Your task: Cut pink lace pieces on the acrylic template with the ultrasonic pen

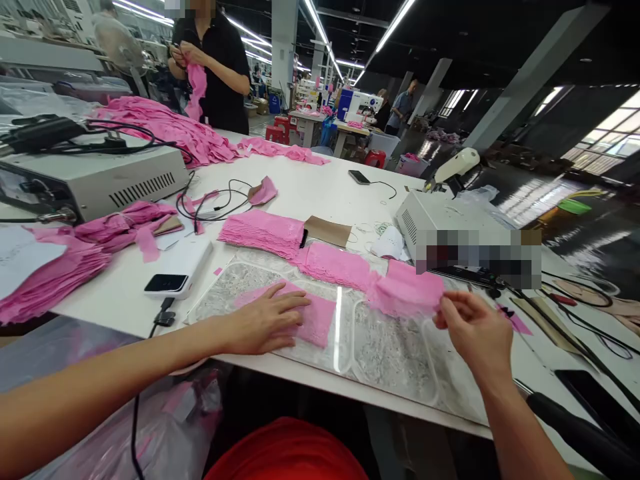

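Observation:
My left hand [273, 319] lies flat with spread fingers on a single pink fabric piece [320, 317], which rests on a clear-topped, grey-speckled board [395, 343]. On the right, my right hand [473, 327] pinches the edge of another pink fabric panel [407, 287], which lies over the board's back edge. Between them, further back, sits a small stack of pink pieces [337, 265]. A thicker pink stack [265, 232] stands to its left, beside a brown card [329, 231].
A grey metal box [115, 177] with cables stands at the left, another box [450, 220] at the right. A power bank [173, 280] lies near the board. Pink fabric heaps [165, 130] cover the back left, where a co-worker [215, 73] holds pink cloth. A black-handled tool [570, 427] lies right.

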Tool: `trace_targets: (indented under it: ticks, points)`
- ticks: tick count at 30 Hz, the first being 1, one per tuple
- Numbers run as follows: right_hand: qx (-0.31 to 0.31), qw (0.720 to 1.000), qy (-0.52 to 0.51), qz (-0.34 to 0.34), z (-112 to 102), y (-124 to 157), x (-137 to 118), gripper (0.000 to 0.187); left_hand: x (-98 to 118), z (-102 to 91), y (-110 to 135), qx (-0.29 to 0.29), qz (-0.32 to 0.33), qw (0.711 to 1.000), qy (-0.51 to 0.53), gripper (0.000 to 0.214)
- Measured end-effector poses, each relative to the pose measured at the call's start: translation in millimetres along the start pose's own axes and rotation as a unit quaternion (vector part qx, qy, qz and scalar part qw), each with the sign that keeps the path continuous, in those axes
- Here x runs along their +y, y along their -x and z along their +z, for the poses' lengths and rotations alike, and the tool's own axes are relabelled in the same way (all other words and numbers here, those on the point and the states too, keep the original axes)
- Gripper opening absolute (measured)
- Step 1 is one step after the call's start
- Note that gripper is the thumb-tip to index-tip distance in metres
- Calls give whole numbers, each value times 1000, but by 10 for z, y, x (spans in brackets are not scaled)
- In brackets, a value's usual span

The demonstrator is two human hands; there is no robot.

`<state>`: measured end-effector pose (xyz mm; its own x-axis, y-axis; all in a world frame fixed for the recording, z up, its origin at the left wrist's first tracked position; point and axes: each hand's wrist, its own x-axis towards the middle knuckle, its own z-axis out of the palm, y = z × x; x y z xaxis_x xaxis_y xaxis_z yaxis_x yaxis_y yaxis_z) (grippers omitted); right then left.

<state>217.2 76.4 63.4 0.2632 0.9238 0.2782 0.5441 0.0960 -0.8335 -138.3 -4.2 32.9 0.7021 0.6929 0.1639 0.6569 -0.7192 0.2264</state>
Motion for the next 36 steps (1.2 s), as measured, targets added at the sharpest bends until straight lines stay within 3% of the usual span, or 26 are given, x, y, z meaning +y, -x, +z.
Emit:
trace_targets:
  ticks: [4,8,11,15,18,21,23,27,30,36]
  points:
    - [-28,985,171,5,-271,273,483,28,-13,71,-121,14,-2,1000,12,18]
    - [-58,955,290,-10,-370,449,675,28,-89,67,-214,41,-27,997,58,25]
    - [-54,955,292,-20,-399,480,683,30,-99,22,-317,74,-27,994,76,28]
    - [-40,970,236,-41,-424,432,666,27,52,68,-665,99,44,993,41,25]
    - [-12,970,236,-63,-438,386,685,29,219,217,-1082,37,100,994,12,29]
    - [-5,955,283,-88,-450,357,716,32,316,373,-1451,-24,99,995,-10,38]
    - [-16,939,330,-99,-454,344,724,34,331,424,-1573,-51,99,994,-6,38]
    - [-38,903,420,-78,-468,333,706,32,321,344,-1503,-47,113,992,13,29]
    - [-55,893,443,-58,-509,353,709,29,344,208,-1351,-50,122,991,19,26]
    - [-86,952,265,-130,-630,433,757,23,438,178,-1266,-18,123,992,27,26]
